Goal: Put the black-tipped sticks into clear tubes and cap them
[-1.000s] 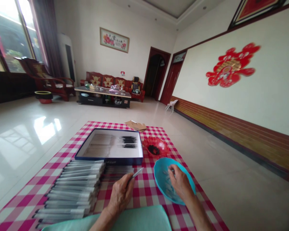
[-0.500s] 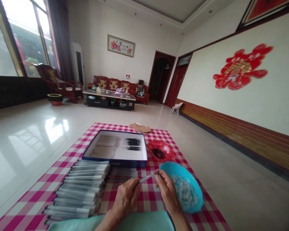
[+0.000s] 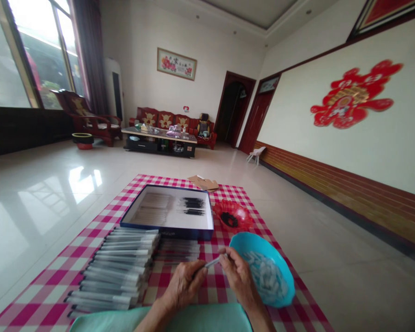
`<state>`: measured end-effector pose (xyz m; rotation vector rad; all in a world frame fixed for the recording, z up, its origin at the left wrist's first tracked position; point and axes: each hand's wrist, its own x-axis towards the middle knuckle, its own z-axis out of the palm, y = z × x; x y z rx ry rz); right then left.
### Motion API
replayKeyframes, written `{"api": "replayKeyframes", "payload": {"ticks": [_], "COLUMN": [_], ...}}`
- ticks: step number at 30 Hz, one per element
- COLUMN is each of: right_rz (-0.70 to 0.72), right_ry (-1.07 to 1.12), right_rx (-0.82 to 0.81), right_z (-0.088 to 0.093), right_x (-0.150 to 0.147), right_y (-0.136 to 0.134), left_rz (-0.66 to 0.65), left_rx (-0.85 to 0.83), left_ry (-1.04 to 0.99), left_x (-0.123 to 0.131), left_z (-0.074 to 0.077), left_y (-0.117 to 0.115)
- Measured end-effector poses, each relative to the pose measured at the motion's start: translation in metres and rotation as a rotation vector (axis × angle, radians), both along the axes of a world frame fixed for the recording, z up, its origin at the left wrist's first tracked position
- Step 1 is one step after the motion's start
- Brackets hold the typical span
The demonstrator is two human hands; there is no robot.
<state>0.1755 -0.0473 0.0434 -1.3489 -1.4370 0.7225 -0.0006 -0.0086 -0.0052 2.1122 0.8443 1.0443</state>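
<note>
My left hand (image 3: 184, 282) is closed around the barrel of a slim translucent pen (image 3: 212, 263), which points up to the right. At the pen's far end, the thumb and fingers of my right hand (image 3: 240, 276) pinch the tip, where a small clear cap is mostly hidden by the fingers. A turquoise bowl (image 3: 240, 240) stands just right of this hand, with many whitish pen caps (image 3: 268, 275) inside. To the left of my hands lies a stacked row of capped pens (image 3: 114, 265) with dark ends. Clear pen barrels (image 3: 180, 251) lie behind my left hand.
Behind the pens, a shallow blue-edged box (image 3: 174, 221) holds clear tubes and black pen parts (image 3: 193, 206). A red flower-shaped dish (image 3: 242, 216) with small black pieces sits beside it. Flattened cardboard (image 3: 204, 183) lies on the checked tablecloth (image 3: 100, 226). Green cloth (image 3: 207, 318) is nearest me.
My right fingers have come together with the pen's tip, closing the small gap where the clear cap showed. The pen has shifted slightly right and down in view.
</note>
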Motion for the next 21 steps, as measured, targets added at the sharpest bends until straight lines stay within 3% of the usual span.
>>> {"api": "replayKeyframes", "payload": {"ticks": [6, 8, 12, 16, 21], "right_rz": [0.039, 0.044, 0.053, -0.001, -0.011], "right_ry": [0.255, 0.320, 0.336, 0.321, 0.343], "right_rx": [-0.058, -0.069, -0.092, -0.101, -0.094], "right_z": [-0.006, -0.012, -0.022, -0.026, -0.029], "right_x": [-0.010, -0.015, -0.024, -0.029, -0.031], "right_y": [-0.001, -0.001, 0.001, 0.003, 0.004], "left_rz": [-0.254, -0.293, -0.277, -0.216, -0.101], "left_rx": [-0.505, -0.598, -0.539, -0.417, -0.235], "left_ry": [-0.274, -0.335, -0.335, -0.299, -0.164], "left_x": [0.004, 0.006, 0.006, 0.005, 0.006], "left_z": [0.007, 0.011, 0.013, 0.005, 0.003], "left_y": [-0.002, -0.004, -0.005, -0.002, -0.003]}}
